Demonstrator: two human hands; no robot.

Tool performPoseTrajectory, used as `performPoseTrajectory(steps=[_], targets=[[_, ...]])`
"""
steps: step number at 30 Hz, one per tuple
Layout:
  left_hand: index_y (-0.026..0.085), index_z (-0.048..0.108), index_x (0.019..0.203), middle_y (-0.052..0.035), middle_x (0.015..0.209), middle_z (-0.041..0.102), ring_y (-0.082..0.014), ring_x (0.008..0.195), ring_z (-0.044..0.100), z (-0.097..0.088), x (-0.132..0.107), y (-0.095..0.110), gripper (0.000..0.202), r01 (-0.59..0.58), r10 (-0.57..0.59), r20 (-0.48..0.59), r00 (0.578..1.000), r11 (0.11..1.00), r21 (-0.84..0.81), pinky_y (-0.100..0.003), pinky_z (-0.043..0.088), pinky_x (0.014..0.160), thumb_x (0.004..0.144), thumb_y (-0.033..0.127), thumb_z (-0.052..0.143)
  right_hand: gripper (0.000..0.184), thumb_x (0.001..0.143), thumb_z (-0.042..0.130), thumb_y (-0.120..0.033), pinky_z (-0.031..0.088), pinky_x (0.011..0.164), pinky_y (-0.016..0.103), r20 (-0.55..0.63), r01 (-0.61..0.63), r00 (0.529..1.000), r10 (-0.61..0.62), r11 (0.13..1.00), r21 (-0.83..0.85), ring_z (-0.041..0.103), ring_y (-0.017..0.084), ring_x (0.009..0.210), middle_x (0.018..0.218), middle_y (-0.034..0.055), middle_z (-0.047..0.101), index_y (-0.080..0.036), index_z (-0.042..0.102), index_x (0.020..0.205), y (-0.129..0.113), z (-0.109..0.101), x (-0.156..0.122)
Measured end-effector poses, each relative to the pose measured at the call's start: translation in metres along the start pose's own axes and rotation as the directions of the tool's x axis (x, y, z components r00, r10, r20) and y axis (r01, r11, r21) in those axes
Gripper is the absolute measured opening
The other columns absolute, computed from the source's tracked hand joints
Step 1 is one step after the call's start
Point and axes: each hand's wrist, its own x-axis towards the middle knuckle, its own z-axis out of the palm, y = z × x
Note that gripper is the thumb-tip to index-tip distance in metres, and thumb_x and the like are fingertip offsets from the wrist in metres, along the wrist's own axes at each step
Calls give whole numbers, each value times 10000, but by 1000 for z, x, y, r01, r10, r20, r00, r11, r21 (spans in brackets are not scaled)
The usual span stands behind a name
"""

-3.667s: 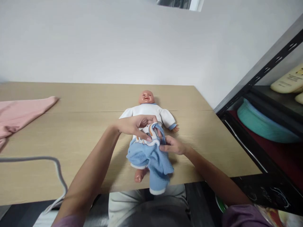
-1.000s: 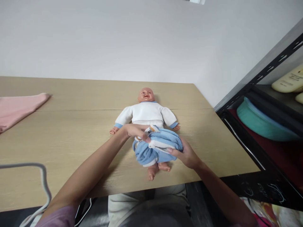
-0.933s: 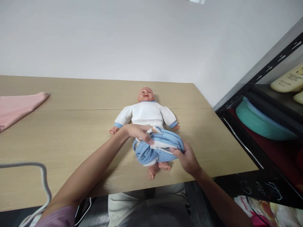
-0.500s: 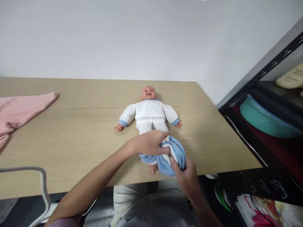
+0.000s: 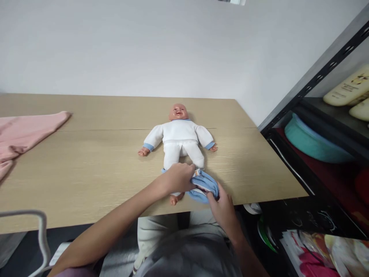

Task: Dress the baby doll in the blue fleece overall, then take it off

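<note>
Doll (image 5: pixel 180 130): thighs now uncovered. Blue pants (image 5: pixel 205 181) lower, near table (image 5: pixel 86 173) front edge, gripped by left hand (image 5: pixel 179 179) and right hand (image 5: pixel 224 207).

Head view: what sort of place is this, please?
Probably an indoor work corner, perhaps in a home or training room: a wooden table bearing a baby doll stands by a pale wall, and a black rack alongside holds bottles and a teal basin.

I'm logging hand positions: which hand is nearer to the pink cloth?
Left. The left hand is well right of the pink cloth, holding the blue garment; the right hand holds that garment farther right.
</note>
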Motion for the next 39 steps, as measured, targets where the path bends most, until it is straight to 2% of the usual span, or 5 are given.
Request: performPoseTrajectory(steps=[14,22,32,36,39], targets=[[190,618,1268,-95,1215,737,-309,1087,722,-3,-3,-32,471,-159,92,-146,985,804,-573,-384,522,888,842,319,772,501,958,658,-419,665,1031,435,43,-135,991,128,927,349,786,330,1219,1308,145,830,-156,704,1382,11,23,16],[197,632,1160,-48,1056,735,-291,978,733,-7,-5,-38,318,-164,160,-59,985,798,-580,-360,518,808,883,330,717,634,841,844,-415,661,1032,423,138,-181,982,132,870,458,792,310,1186,1302,128,817,-209,625,1399,16,19,17],[187,701,1089,-35,1040,760,-236,922,697,-9,2,-52,216,-339,341,-97,935,778,-529,-328,495,827,912,306,730,397,941,760,-389,638,1075,398,189,-26,980,-64,898,439,794,278,1217,1277,108,822,-227,691,1297,14,3,50],[186,732,957,-24,926,746,-207,814,647,-15,8,-56,289,-370,375,-81,924,815,-446,-317,439,763,975,471,776,303,927,808,-401,640,1028,415,305,65,939,-157,954,292,799,284,1102,1153,79,842,-207,777,1157,10,-17,75],[202,734,897,-32,907,738,-221,819,637,-17,11,-56,365,-399,368,-158,916,870,-289,-328,408,757,947,551,831,298,967,804,-445,639,989,423,527,140,824,-210,976,169,787,287,1063,1123,68,851,-204,819,1142,-12,-38,95]])
